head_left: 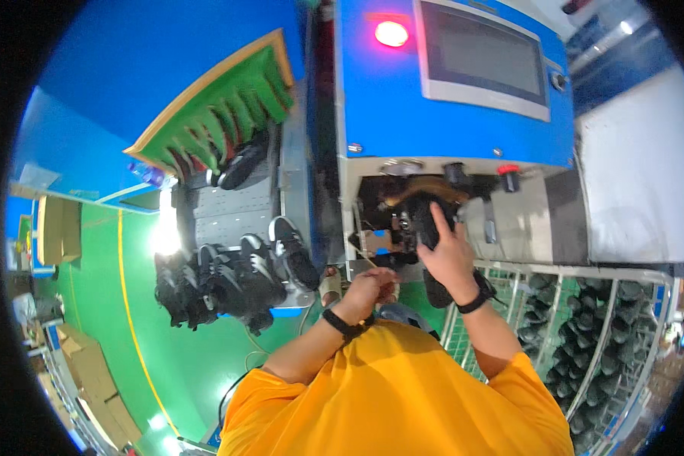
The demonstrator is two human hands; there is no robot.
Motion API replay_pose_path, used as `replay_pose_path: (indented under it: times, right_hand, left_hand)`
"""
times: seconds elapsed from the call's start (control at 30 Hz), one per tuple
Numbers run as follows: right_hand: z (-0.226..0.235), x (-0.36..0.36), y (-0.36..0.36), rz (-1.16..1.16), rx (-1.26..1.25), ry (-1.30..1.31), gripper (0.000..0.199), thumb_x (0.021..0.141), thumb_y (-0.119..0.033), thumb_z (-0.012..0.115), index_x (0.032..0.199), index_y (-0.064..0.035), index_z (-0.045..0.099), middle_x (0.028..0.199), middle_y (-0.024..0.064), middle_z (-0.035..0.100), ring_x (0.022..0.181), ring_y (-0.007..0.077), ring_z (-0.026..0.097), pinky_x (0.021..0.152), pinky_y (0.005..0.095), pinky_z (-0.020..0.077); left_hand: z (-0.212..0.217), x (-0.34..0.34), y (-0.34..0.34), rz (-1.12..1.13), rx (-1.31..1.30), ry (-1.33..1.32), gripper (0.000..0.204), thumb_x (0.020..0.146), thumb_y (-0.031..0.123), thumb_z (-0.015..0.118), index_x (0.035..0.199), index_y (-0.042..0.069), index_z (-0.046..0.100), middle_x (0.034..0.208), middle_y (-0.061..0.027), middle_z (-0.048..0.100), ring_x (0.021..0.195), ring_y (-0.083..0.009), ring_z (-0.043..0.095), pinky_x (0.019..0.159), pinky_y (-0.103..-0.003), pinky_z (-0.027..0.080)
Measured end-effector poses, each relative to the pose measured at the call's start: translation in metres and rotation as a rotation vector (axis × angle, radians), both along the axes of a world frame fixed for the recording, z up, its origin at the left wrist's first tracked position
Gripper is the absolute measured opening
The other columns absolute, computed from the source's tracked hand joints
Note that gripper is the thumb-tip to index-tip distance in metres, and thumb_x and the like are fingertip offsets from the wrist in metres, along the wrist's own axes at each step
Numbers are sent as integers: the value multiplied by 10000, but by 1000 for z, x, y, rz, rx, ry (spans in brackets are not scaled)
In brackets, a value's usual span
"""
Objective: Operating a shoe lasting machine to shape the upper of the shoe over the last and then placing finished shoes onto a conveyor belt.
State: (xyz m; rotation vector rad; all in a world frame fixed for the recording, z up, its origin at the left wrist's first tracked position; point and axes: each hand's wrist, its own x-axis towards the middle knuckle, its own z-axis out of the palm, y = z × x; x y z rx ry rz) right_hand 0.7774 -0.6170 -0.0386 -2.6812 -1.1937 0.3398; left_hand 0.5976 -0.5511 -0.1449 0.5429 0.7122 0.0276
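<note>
A black shoe (432,228) is gripped by the right hand (450,254), fingers wrapped over its side, and it's held up right at the dark opening of a big blue machine (380,99), just under the front panel. The left hand (368,287) is curled into a loose fist lower down, near the machine's bottom edge; whether anything is pinched in it can't really be told from here. Black wristbands are worn on both wrists. A red lamp (391,33) is lit on the machine next to a grey screen (482,57). Off to the left, a bunch of black sneakers (232,277) is lined up on a grey table (228,213), and a wire cart (585,334) full of dark shoes is parked on the right.
</note>
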Motion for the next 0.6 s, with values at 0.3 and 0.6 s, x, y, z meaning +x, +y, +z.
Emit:
replay_pose_path:
  times: [0.3, 0.6]
  right_hand:
    - [-15, 5, 19, -37, 19, -180, 776, 891, -349, 636, 1533, -151, 249, 1157, 364, 495, 766, 475, 635, 658, 499, 547]
    - [-33, -17, -10, -102, 412, -270, 842, 875, -287, 677, 1561, -184, 199, 1301, 413, 415, 1051, 587, 533, 832, 551, 491]
  left_hand:
    - [5, 20, 18, 65, 64, 130, 232, 974, 215, 571, 829, 37, 602, 661, -53, 569, 536, -158, 489, 490, -329, 352]
    - [19, 5, 21, -220, 232, 102, 256, 940, 258, 547, 912, 32, 663, 765, -75, 655, 629, -170, 595, 562, -305, 465]
